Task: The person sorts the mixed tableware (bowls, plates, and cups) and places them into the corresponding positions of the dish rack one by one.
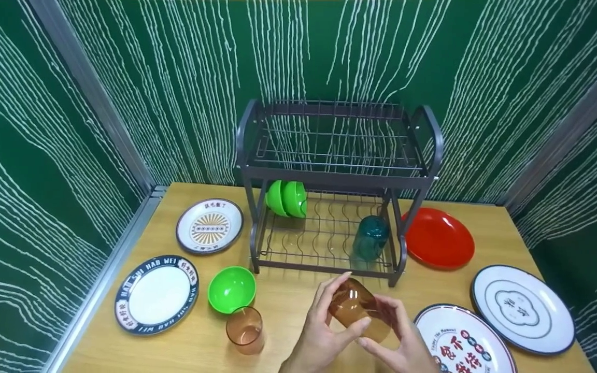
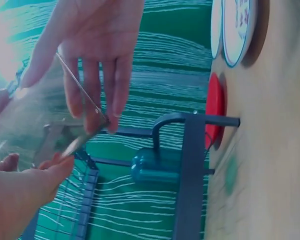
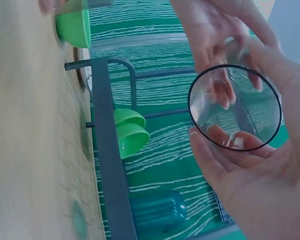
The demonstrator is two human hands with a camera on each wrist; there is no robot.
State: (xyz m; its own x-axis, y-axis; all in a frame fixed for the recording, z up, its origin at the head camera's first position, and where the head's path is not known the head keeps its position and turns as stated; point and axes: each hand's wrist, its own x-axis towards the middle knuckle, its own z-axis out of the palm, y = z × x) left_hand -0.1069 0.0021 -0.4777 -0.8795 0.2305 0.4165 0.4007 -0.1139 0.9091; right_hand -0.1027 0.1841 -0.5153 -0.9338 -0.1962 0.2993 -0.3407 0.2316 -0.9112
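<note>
A transparent amber glass [image 1: 353, 300] is held tilted above the table, in front of the rack, between both hands. My left hand [image 1: 324, 326] grips it from the left, thumb across its near side. From the other side my right hand [image 1: 399, 336] holds it with curved fingers and thumb. The glass's round rim faces the right wrist camera, where the glass [image 3: 235, 135] looks nearly clear. Another amber glass [image 1: 245, 331] stands on the table to the left of the hands, beside a green bowl [image 1: 231, 290].
A dark two-tier dish rack [image 1: 340, 178] stands behind the hands. Its lower tier holds two green bowls [image 1: 294, 199] and an upside-down teal glass [image 1: 371, 238]. Patterned plates [image 1: 156, 295] lie left; a red plate [image 1: 441, 238] and white plates [image 1: 524, 311] lie right.
</note>
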